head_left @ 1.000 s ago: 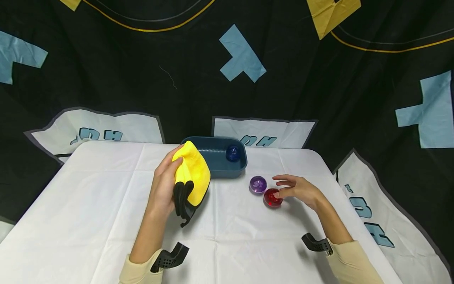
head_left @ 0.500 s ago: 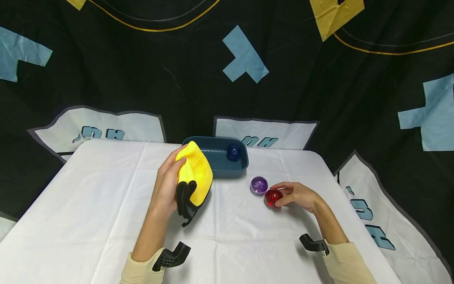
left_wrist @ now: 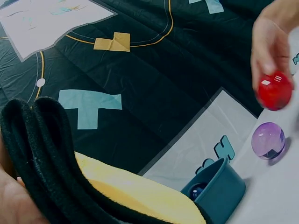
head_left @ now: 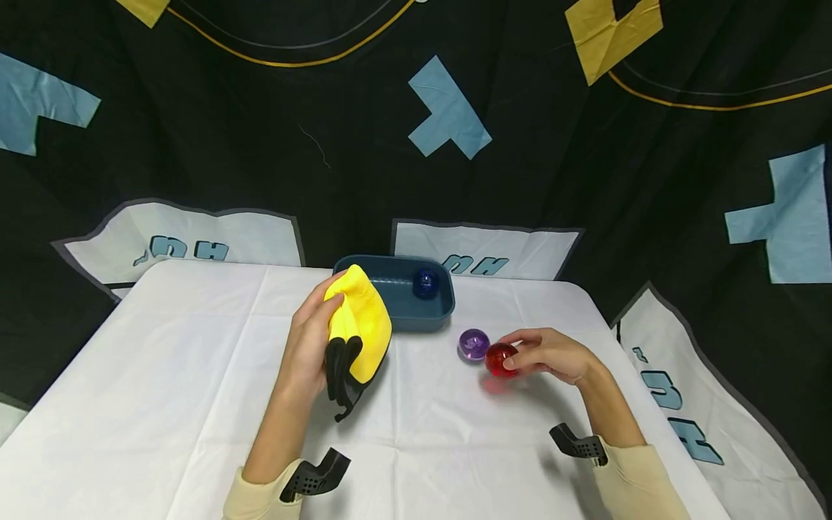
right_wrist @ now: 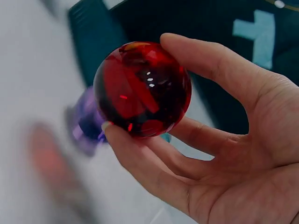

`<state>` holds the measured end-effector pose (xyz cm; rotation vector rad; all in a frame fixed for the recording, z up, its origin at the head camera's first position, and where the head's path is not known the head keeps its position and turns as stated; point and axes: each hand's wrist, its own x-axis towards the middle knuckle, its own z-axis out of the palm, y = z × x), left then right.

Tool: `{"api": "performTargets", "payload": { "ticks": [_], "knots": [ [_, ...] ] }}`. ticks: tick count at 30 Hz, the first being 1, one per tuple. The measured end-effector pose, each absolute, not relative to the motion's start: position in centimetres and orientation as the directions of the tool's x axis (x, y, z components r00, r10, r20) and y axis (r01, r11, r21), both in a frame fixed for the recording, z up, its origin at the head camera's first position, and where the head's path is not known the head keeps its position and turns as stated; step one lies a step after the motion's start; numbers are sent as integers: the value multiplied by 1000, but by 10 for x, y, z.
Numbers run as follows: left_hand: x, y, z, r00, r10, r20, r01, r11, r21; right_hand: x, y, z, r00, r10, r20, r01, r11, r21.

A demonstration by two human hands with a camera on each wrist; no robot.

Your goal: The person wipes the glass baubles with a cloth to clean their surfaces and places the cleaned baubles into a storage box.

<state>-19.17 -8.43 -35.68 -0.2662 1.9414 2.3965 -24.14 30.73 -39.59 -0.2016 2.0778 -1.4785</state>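
My right hand (head_left: 552, 354) pinches a clear red ball (right_wrist: 142, 88) between thumb and fingers. The ball is just off the white table, its red glow cast on the cloth below. Close by its left side in the head view, a clear purple ball (head_left: 474, 344) rests on the table. My left hand (head_left: 308, 336) grips a folded yellow cloth with black edging (head_left: 360, 318), bunched and held above the table. Behind the cloth stands a dark teal bin (head_left: 416, 323), partly covered by it in the head view. A dark blue ball (head_left: 425, 284) lies inside the bin, toward its right end.
The white-covered table (head_left: 195, 383) reaches back to a black curtain (head_left: 260, 130) with light blue and yellow shapes. Each wrist carries a black camera mount (head_left: 315, 474). The bin stands near the table's far edge.
My right hand has closed its fingers on the red ball and raised it slightly off the table. My left hand holds the cloth in nearly the same place.
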Motion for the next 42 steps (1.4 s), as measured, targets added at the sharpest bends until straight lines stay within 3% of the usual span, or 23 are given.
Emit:
{"api": "performTargets", "payload": {
  "ticks": [11,22,42],
  "knots": [
    [-193,-74,-362,-982,-21,-189,-179,-236,955,-246,229,-354,-874,-417,-248,144,265,-953],
    [-192,-70,-365,-978,-22,-206,-195,-239,951,-245,146,-352,-927,-342,-154,126,103,-987],
    [-195,-64,-366,-992,-7,-123,-117,-258,959,-227,107,-363,-961,-256,-103,122,-61,-991]
  ]
}}
